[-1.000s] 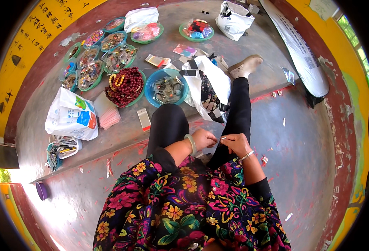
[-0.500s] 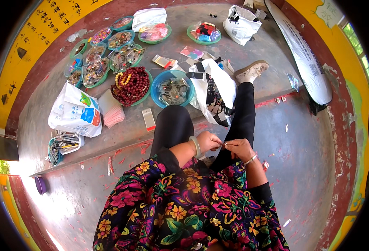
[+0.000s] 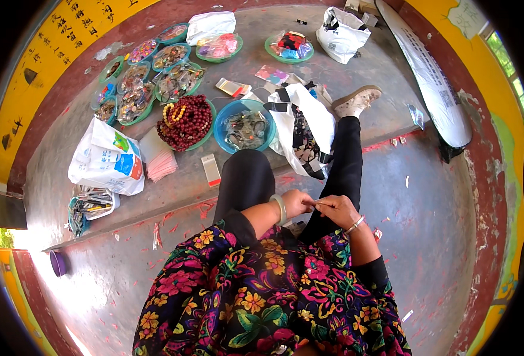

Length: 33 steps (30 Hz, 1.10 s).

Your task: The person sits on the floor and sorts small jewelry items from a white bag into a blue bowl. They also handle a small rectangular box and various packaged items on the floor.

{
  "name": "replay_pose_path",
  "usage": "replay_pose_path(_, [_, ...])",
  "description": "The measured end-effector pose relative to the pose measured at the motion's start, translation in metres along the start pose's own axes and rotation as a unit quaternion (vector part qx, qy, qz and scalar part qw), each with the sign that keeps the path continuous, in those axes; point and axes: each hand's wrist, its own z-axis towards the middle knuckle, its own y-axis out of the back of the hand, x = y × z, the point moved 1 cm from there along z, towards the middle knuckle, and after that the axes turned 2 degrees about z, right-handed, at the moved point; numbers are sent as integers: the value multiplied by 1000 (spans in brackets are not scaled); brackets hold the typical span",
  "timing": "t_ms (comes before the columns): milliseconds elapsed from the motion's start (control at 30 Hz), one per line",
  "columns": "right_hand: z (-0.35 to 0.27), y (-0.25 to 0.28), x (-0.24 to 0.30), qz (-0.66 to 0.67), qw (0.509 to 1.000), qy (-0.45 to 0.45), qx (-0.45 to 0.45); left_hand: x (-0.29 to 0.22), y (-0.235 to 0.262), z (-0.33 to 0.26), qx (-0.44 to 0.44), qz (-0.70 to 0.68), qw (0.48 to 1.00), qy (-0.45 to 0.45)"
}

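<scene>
Over my lap, my left hand (image 3: 296,203) and my right hand (image 3: 338,210) meet at the fingertips, both pinched closed. Whatever lies between the fingers is too small to make out. A pale bangle (image 3: 280,209) circles my left wrist and a thin silvery bracelet (image 3: 355,223) my right. Just beyond my hands, a white plastic bag (image 3: 320,118) gapes with dark patterned pieces inside. Left of it stands a blue basin (image 3: 220,137) of small packeted items. Beside that, dark red bead strings (image 3: 182,127) with some yellow ones fill a green basin.
Several basins of packeted trinkets (image 3: 170,56) stand at the far left. A white printed bag (image 3: 109,157) and a tray of tools (image 3: 96,204) sit near the ledge's left end. A long white-wrapped bundle (image 3: 431,77) leans along the right wall. Red scraps litter the floor.
My fingertips have come closer together, and my right hand has turned slightly, its back now more upward. The things around me have stayed put.
</scene>
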Motion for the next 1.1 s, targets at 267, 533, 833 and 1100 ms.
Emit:
replay_pose_path(267, [4, -5, 26, -111, 965, 128, -201, 23, 6, 13, -42, -198, 976, 75])
replay_pose_path(533, [9, -12, 34, -213, 926, 170, -261, -3, 9, 4, -53, -297, 952, -43])
replay_pose_path(833, [16, -40, 48, -375, 878, 241, -175, 11, 19, 3, -157, -126, 973, -110])
replay_pose_path(1100, [24, -42, 60, -370, 886, 235, -149, 24, 22, 7, -279, -43, 955, -96])
